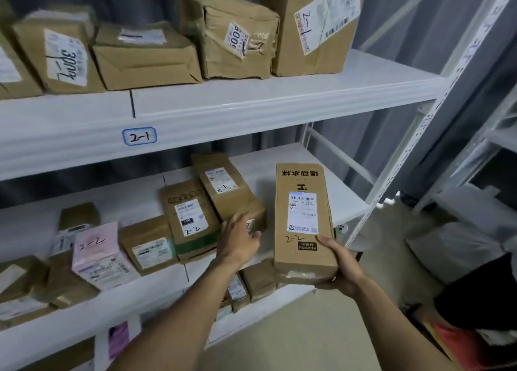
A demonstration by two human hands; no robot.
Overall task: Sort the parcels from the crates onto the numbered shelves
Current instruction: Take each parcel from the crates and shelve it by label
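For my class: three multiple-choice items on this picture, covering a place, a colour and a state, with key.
1. Where is the pink parcel? A in a crate; B on the floor; C on the lower shelf.
2. What colour borders the 2-1 tag? A blue; B red; C green.
3. What does the right hand do? A hangs empty; B grips the long box; C presses the tag.
Key: 1 C, it lies on that shelf's board; 2 A, a blue line rings the numerals; 3 B, fingers curl round the box's end.
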